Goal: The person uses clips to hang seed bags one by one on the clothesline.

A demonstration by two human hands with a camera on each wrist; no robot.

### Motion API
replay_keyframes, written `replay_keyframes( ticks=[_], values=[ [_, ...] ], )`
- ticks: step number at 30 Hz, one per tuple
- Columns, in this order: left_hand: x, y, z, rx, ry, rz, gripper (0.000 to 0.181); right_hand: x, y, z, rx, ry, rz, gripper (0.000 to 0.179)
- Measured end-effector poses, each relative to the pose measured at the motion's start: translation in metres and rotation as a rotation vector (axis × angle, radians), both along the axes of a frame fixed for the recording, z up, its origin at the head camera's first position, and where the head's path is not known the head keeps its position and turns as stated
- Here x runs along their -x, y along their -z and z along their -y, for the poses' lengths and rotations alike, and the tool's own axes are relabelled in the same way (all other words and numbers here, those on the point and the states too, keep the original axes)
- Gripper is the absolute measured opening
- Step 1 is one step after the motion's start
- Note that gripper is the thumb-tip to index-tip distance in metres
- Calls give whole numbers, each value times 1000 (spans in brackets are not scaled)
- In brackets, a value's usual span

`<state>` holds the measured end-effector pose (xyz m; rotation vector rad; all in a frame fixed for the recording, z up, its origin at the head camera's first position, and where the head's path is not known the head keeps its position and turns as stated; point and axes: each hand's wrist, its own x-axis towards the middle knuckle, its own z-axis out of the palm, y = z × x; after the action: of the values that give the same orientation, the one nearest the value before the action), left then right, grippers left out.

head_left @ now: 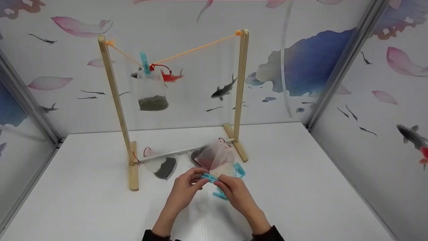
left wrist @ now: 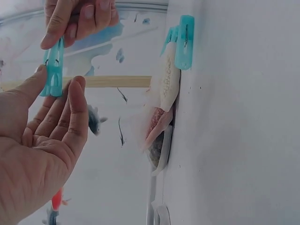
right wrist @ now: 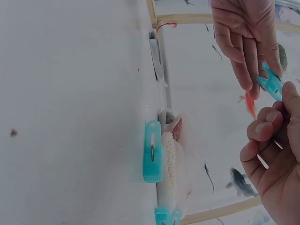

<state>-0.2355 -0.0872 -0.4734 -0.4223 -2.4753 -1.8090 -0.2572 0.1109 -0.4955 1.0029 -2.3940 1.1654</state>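
Fish-patterned wall [head_left: 197,110] is standing behind the table [head_left: 301,187]; near the grain bag [head_left: 222,169], left fingers [head_left: 195,170] and right fingers [head_left: 228,181] are pinching opposite ends of one blue clothespin [head_left: 210,177].

The person's left bare forearm [head_left: 166,218] and right bare forearm [head_left: 256,220] are reaching forward from black fabric cuffs [head_left: 269,235], slanting toward each other. The left hand [head_left: 184,188] is pinching with its thumb opposing its fingers, its palm showing in the left wrist view. The right hand [head_left: 236,191] is pinching near the left fingertips, its other fingers curling toward the palm.
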Motion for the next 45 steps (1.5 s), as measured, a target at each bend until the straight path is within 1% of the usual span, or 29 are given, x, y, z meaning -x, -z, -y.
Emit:
replay_keyframes(
  ticks=[2, 4, 5, 7, 9, 11, 12, 14, 15, 16, 19, 23, 25, 26, 28, 29, 31, 33, 37, 39, 41, 44, 45],
  values=[
    [4, 6, 7, 76, -7, -14, 33, 1, 1, -1, 7, -5, -16, 22],
    [7, 11, 16, 159, -48, -34, 35, 2, 1, -2, 14, -2, -12, 22],
    [8, 14, 21, 207, -83, -42, 37, 2, 1, -3, 20, 2, -6, 22],
    [10, 20, 33, 324, -169, -34, 40, 3, 1, -4, 24, 18, -8, 23],
    [12, 27, 45, 444, -237, -5, 46, 3, 1, -4, 22, 35, 7, 23],
    [13, 33, 56, 562, -275, 48, 52, 3, 2, -5, 15, 46, 18, 24],
    [14, 36, 60, 612, -283, 76, 55, 3, 3, -5, 8, 49, 21, 24],
    [14, 38, 66, 686, -286, 113, 57, 3, 3, -6, -2, 53, 35, 23],
    [14, 38, 68, 712, -286, 129, 58, 3, 4, -7, -6, 54, 38, 23],
    [14, 37, 69, 729, -285, 126, 57, 3, 4, -7, -8, 54, 39, 23],
    [12, 32, 69, 750, -270, 100, 47, 4, 4, -7, -12, 57, 52, 23],
    [10, 26, 65, 717, -224, 46, 24, 4, 4, -9, -10, 59, 70, 23],
    [10, 27, 66, 702, -233, 28, 22, 4, 4, -9, -9, 58, 73, 23],
    [10, 27, 68, 697, -252, 20, 24, 4, 4, -10, -7, 54, 74, 23],
    [10, 30, 73, 715, -315, 12, 36, 4, 4, -10, -10, 42, 68, 23],
    [10, 31, 76, 725, -350, 20, 42, 4, 4, -10, -12, 35, 70, 23],
    [9, 33, 81, 748, -389, 39, 49, 4, 4, -10, -18, 21, 79, 23],
    [7, 33, 85, 755, -394, 52, 46, 4, 4, -10, -22, 9, 96, 24],
    [6, 33, 86, 715, -364, 59, 25, 4, 3, -10, -29, 11, 154, 23],
    [7, 34, 85, 697, -358, 61, 23, 4, 3, -11, -32, 10, 158, 24],
    [8, 35, 83, 688, -357, 63, 30, 4, 4, -12, -31, 5, 149, 24],
    [11, 36, 81, 654, -365, 85, 52, 4, 4, -13, -28, -3, 119, 23],
    [11, 36, 80, 639, -371, 89, 57, 5, 4, -14, -27, -4, 113, 23]
  ],
)
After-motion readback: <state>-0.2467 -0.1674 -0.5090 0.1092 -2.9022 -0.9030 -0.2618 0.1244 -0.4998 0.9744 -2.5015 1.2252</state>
